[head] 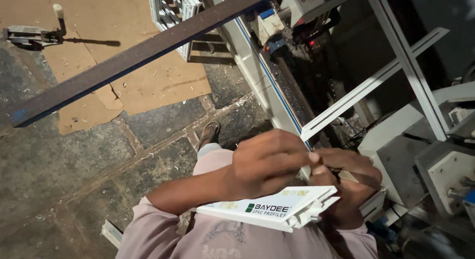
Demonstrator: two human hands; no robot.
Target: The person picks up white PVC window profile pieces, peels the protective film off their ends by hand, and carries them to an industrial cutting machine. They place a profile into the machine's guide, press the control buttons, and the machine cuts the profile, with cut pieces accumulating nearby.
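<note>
Closest to the camera, a short white plastic window-frame profile piece (pixel 277 209) with a ribbed, hollow cut end lies tucked under the person's left forearm, against the pale pink shirt, its cut end pointing toward the right hand. Just above it, the left hand (pixel 267 162) is curled into a loose fist, its fingertips pinched together where they meet the right hand. The right hand (pixel 349 182) is closed too, its fingers wrapped round a thin dark stick-like object (pixel 363 179) that pokes out toward the right; what exactly it is cannot be told in the dim light. The two hands touch at the fingertips, directly over the end of the profile piece.

Below the hands, a sandalled foot (pixel 209 134) stands on the dark stone-paved floor (pixel 74 180), which is scattered with pale shavings. To the right stands a grey and white machine (pixel 435 160) with boxy metal blocks, and long white frame bars (pixel 368 88) lean across it. Farther off, a flattened sheet of brown cardboard (pixel 148 85) covers part of the floor, and a long dark metal bar (pixel 133 56) runs diagonally above it. At the far left edge, a small metal clamp tool with an upright white-tipped handle (pixel 37 33) sits on the cardboard.
</note>
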